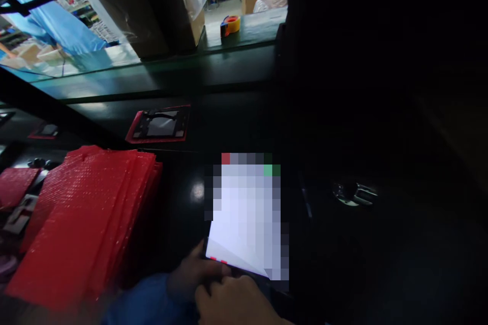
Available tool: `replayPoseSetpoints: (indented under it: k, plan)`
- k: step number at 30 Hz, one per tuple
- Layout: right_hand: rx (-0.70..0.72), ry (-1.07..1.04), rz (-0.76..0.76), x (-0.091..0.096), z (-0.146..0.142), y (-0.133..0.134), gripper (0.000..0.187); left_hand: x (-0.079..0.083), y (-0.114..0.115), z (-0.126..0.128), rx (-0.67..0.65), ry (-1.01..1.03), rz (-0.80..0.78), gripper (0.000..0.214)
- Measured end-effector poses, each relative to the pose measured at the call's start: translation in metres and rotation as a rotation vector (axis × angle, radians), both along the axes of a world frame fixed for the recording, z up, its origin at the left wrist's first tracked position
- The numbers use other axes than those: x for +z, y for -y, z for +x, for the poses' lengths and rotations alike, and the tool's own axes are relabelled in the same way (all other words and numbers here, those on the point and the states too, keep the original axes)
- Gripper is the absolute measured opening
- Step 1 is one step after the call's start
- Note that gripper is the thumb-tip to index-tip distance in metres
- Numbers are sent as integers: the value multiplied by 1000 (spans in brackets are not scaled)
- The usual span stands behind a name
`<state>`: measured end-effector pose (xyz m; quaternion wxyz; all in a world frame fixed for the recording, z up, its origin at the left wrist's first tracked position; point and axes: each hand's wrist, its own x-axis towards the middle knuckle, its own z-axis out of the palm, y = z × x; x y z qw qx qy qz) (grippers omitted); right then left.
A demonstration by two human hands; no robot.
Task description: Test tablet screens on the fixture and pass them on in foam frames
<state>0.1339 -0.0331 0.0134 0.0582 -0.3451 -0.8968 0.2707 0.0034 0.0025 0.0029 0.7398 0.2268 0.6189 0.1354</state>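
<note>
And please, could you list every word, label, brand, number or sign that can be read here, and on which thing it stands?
None can be read.
Bright panel at the hands: mostly pixelated; two small red marks on its lower edge, too small to read.
Tape dispenser: too small.
Red bubble bags: no lettering visible.

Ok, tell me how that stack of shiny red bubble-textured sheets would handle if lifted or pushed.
The red stack is probably light for its size, given the dimpled, bubble-like surface. It may fan apart when pushed, as its layers lie unevenly along the right side. Single sheets would likely flex, looking thin at the edges.
</note>
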Motion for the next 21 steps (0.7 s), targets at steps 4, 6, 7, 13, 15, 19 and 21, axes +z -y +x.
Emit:
replayPoseSetpoints:
  k: [4,6,7,13,15,19,21]
  plan:
    - [-60,143,-81,33,11,-13,16,-20,8,-12,16,-25,74,39]
    - [-120,137,-47,49,22,-21,13,-26,12,-15,49,13,41,47]
    - [-152,111,-2,54,29,-25,8,-28,14,-14,67,40,24,51]
    - [-285,-34,283,51,69,-44,30,-18,7,3,134,485,38,63]
    - [-405,-37,379,47,80,-51,38,-16,5,5,118,597,41,61]
    - [-671,65,491,49,98,-67,51,-17,4,2,109,624,74,64]
    - [-769,133,502,52,103,-73,57,-19,4,-1,102,603,87,67]
